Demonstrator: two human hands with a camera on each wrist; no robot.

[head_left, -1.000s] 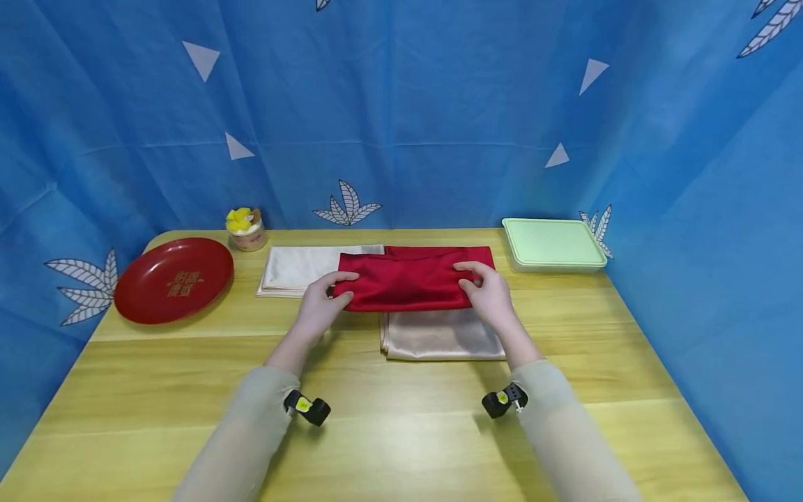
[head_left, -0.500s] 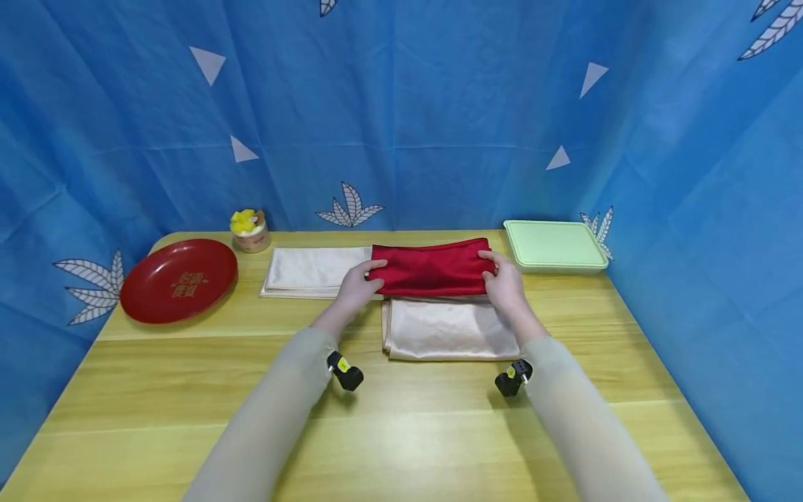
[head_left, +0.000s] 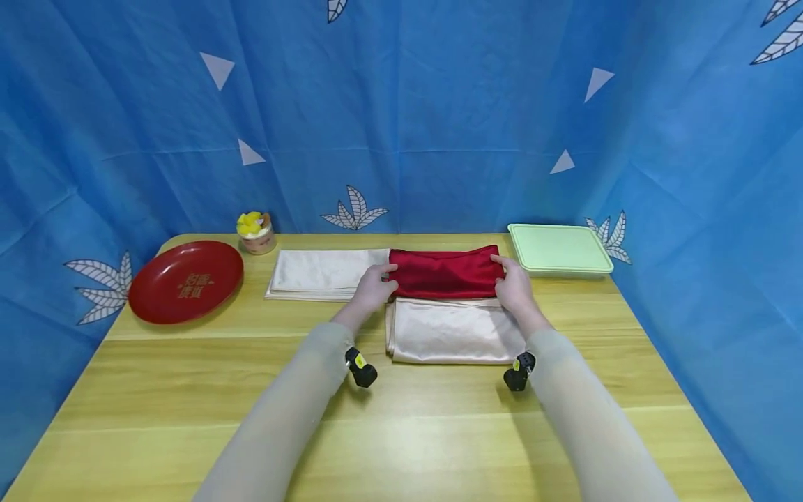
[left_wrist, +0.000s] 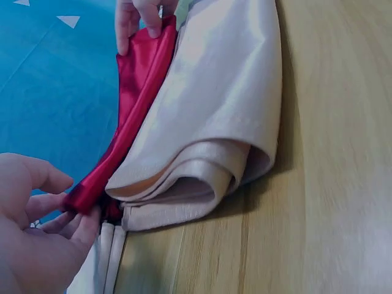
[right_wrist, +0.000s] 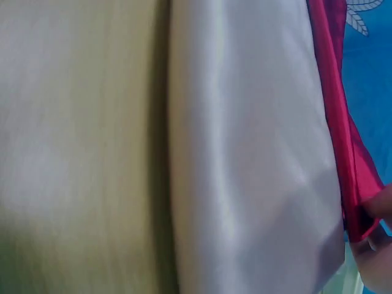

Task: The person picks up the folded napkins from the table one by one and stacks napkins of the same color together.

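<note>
In the head view a folded red satin cloth (head_left: 445,274) lies stretched between both hands at the back middle of the table. My left hand (head_left: 371,287) pinches its left end, and my right hand (head_left: 516,287) pinches its right end. The left wrist view shows the left thumb and fingers (left_wrist: 37,223) around the end of the red cloth (left_wrist: 131,113). In the right wrist view the right hand (right_wrist: 376,266) is partly cut off at the edge, gripping a corner. Directly in front lies a folded pale pink satin cloth (head_left: 458,331).
A folded white cloth (head_left: 326,270) lies to the left, beside the red one. Farther left are a small flower-topped cup (head_left: 257,236) and a red oval plate (head_left: 186,282). A pale green lidded box (head_left: 560,249) stands at the back right. Blue curtain (head_left: 401,118) borders the wooden table (head_left: 426,432).
Both hands have carried the red cloth to the right and back, then lowered it over the red fabric behind the pale pink cloth. More of the white and pink cloths shows.
</note>
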